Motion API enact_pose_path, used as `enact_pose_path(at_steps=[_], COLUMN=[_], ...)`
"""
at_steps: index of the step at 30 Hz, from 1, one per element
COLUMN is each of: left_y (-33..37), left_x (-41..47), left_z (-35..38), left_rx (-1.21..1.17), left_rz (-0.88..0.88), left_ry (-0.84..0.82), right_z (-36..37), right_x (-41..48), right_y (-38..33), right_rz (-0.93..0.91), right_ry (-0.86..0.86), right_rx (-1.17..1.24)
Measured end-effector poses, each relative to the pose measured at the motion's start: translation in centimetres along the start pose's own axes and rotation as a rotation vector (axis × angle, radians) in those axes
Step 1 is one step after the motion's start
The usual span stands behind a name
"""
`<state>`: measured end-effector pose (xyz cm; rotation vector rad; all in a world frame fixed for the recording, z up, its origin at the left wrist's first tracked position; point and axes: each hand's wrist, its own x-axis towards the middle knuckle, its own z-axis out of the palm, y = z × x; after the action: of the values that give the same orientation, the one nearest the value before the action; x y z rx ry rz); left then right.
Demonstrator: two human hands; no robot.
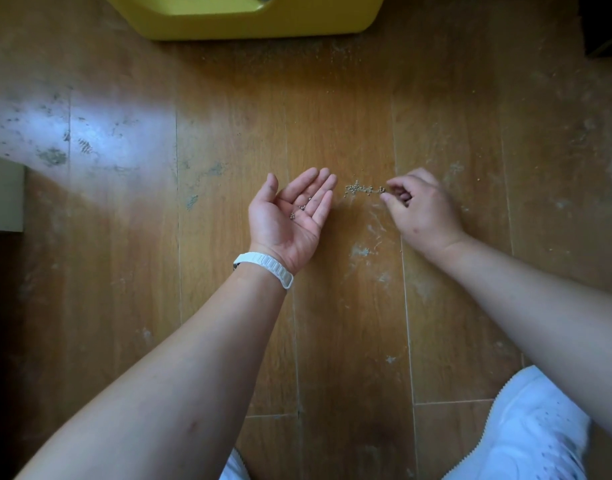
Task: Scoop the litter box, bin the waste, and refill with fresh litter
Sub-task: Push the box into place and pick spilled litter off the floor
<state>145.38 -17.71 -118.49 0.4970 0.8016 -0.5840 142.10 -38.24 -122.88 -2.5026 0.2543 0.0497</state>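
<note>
While you crouched over the floor (332, 116), the step looked like picking up strays, not scooping. Your left hand (290, 216) lay palm up, fingers nearly straight, cupping a few grains. Your right hand (422, 209) had fingers curled, tips pinching the right end of the spilled litter (361, 189), 1 short trail of grey-tan beads between both hands. Next move probably needs a lift and drop into the palm. The yellow litter box (249, 19) sat well apart, ahead.
</note>
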Motion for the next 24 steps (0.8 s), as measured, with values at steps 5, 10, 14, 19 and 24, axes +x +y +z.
enact_pose_path(at_steps=[5,10,14,19,24], left_y=[-0.4,-0.7,-0.9,-1.1,-1.1], left_x=[0.1,0.5,0.7,0.8,0.5], left_z=[0.4,0.5,0.6,0.7,0.7], left_rx=[0.001,-0.002,-0.004,0.005,0.015], left_rz=[-0.005,-0.011,-0.012,-0.016,-0.014], left_ry=[-0.006,-0.011,-0.006,-0.010,-0.008], right_z=[0.4,0.8,1.0,1.2,1.5], right_x=[0.9,1.0,0.9,0.9,1.1], right_y=[0.1,0.2,-0.1,-0.3,-1.2], right_rz=[-0.072,-0.112,-0.105,-0.163,-0.099], right_ry=[-0.017,0.022,0.045,0.008,-0.053], right_rx=[-0.033,-0.013,-0.023,-0.132,-0.238])
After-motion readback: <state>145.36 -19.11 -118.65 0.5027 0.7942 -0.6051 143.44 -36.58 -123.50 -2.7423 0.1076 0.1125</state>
